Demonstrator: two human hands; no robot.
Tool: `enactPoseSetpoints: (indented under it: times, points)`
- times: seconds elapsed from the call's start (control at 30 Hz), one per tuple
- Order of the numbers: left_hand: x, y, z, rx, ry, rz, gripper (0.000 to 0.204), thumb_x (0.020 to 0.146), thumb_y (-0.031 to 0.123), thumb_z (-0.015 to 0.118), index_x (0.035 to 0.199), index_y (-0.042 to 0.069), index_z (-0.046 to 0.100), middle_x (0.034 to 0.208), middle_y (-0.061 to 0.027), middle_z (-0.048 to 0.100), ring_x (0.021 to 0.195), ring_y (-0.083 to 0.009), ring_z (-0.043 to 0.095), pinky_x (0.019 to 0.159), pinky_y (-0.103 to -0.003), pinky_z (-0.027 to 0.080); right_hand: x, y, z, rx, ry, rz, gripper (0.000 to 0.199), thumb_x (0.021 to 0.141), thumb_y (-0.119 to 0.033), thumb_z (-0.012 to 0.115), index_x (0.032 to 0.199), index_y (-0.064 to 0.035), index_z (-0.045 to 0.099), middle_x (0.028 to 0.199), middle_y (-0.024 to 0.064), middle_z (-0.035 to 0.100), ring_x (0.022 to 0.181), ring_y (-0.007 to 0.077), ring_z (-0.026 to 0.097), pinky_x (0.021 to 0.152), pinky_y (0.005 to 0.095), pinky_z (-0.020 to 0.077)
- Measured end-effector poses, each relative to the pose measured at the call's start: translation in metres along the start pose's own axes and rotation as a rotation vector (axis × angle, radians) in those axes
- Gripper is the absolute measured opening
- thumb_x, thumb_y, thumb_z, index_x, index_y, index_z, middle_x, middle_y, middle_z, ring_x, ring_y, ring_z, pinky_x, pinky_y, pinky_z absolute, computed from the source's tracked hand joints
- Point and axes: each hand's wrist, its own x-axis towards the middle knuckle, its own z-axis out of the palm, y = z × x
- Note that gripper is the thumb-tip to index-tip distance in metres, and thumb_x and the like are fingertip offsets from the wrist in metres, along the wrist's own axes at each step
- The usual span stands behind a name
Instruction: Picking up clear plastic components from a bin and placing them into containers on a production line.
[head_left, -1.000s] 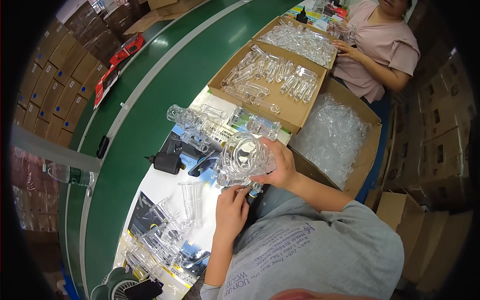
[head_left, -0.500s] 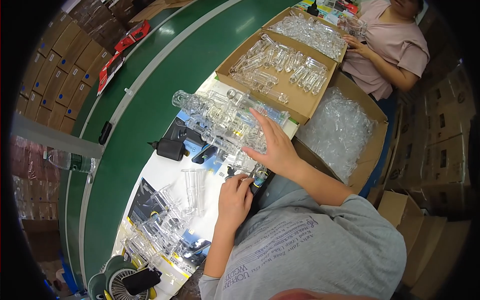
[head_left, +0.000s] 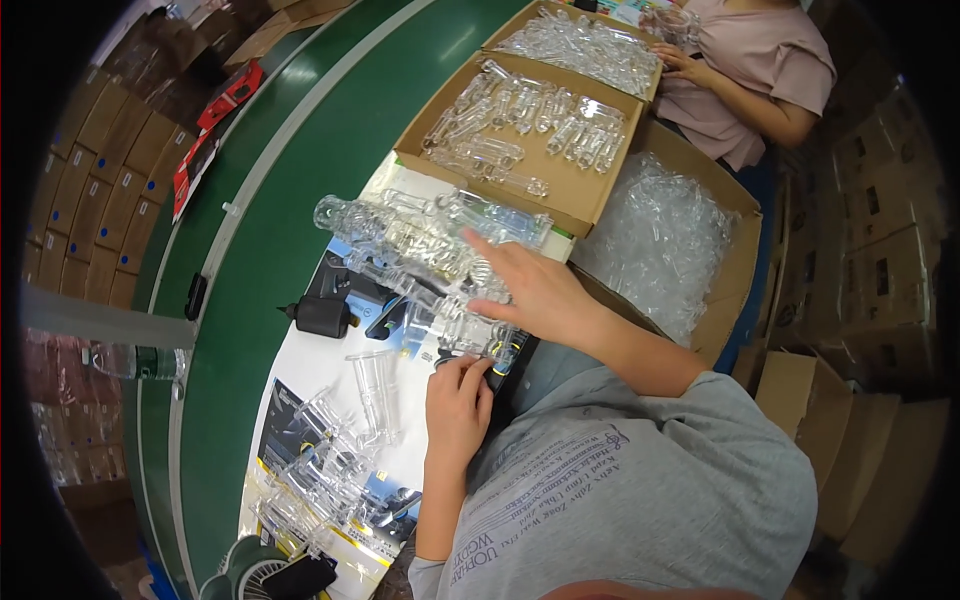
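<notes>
A pile of clear glass tube pieces (head_left: 400, 235) lies on a printed sheet at the table's near edge. My right hand (head_left: 545, 295) reaches over the pile's right side, thumb and forefinger spread apart, its other fingers partly hidden. Below it, my left hand (head_left: 458, 405) rests at the table edge with fingers bent and close together. Its fingertips are beside the lower end of a clear glass piece (head_left: 468, 335); whether they pinch anything is hidden. Another wide-ended glass tube (head_left: 373, 385) lies left of my left hand, next to a second glass group (head_left: 325, 475).
A black bottle with a pointed tip (head_left: 322, 316) lies left of the pile. Beyond are a cardboard tray of glass pieces (head_left: 600, 215) and a carton of clear plastic wrapping (head_left: 665, 250). A green fan (head_left: 245, 570) stands lower left. A co-worker (head_left: 740, 80) sits far right.
The whole view has shifted slightly, moving the table things leftward. My right hand has tilted lower over the pile, its forefinger less raised. My left hand stays at the table edge.
</notes>
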Motion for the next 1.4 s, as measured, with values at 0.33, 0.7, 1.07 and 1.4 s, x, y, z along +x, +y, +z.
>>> enactPoseSetpoints:
  times: [0.33, 0.7, 1.07, 1.4]
  points:
    - [0.0, 0.0, 0.002, 0.041, -0.013, -0.006, 0.01, 0.075, 0.0, 0.058, 0.084, 0.004, 0.059, 0.073, -0.0086, 0.055, 0.065, -0.0257, 0.051, 0.061, -0.035, 0.04, -0.005, 0.009, 0.01, 0.209, 0.05, -0.044, 0.057, 0.081, -0.038, 0.063, 0.128, -0.0116, 0.043, 0.114, 0.0214, 0.055, 0.104, 0.0361, 0.054, 0.086, 0.0416, 0.0443]
    - [-0.003, 0.0, 0.007, 0.044, -0.079, -0.067, 0.009, 0.078, 0.002, 0.056, 0.086, 0.004, 0.06, 0.081, -0.0105, 0.058, 0.074, -0.0297, 0.053, 0.067, -0.037, 0.04, -0.053, 0.088, -0.055, 0.179, 0.547, 0.16, 0.017, 0.084, -0.017, 0.058, 0.094, -0.0058, 0.065, 0.089, 0.0101, 0.066, 0.074, 0.0237, 0.063, 0.068, 0.033, 0.0498]
    - [0.001, -0.003, 0.013, 0.045, -0.057, -0.061, 0.009, 0.078, 0.001, 0.055, 0.085, 0.004, 0.059, 0.078, -0.0087, 0.056, 0.071, -0.0271, 0.052, 0.065, -0.035, 0.039, -0.197, 0.35, -0.07, -0.379, -0.115, 0.958, 0.034, 0.066, -0.003, 0.061, 0.099, -0.0109, 0.067, 0.098, 0.0178, 0.064, 0.092, 0.0326, 0.06, 0.081, 0.0375, 0.048]
    - [-0.002, 0.002, 0.005, 0.088, -0.057, -0.033, 0.008, 0.079, -0.002, 0.053, 0.084, 0.002, 0.058, 0.077, -0.0107, 0.054, 0.07, -0.0265, 0.051, 0.063, -0.034, 0.041, -0.196, 0.328, -0.005, -0.703, -0.416, 0.936, 0.089, 0.051, -0.002, 0.076, 0.129, -0.0256, 0.042, 0.128, 0.0138, 0.043, 0.117, 0.0367, 0.043, 0.092, 0.0401, 0.0411]
